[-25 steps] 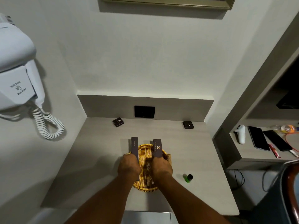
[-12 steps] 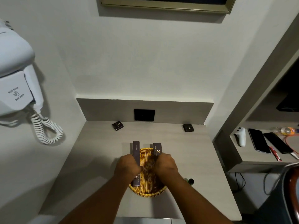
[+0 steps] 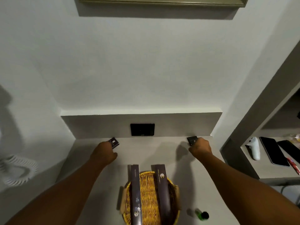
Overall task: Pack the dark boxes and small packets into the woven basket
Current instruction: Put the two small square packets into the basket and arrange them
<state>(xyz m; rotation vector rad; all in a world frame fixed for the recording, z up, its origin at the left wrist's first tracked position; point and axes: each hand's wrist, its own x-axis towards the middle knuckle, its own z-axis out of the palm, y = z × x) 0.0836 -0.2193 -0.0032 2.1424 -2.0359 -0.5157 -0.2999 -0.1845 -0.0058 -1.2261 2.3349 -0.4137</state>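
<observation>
The woven basket point(image 3: 149, 189) sits at the near middle of the grey counter. Two long dark boxes lie in it side by side: the left dark box point(image 3: 135, 194) and the right dark box point(image 3: 162, 190), both sticking out over the far rim. At the back of the counter, my left hand point(image 3: 103, 152) has its fingers closed on the left small dark packet point(image 3: 114, 142). My right hand point(image 3: 200, 147) has its fingers closed on the right small dark packet point(image 3: 191, 139), which it partly hides.
A small green bottle point(image 3: 201, 215) lies on the counter right of the basket. A black wall plate point(image 3: 142, 129) is set in the backsplash. A side shelf at the right holds a white controller point(image 3: 254, 147) and phones point(image 3: 274, 151). A coiled white cord point(image 3: 17, 169) hangs at the left.
Both hands let go of the long boxes, which now lie in the basket, and reached out to the back of the counter onto the two small packets. The camera moved closer.
</observation>
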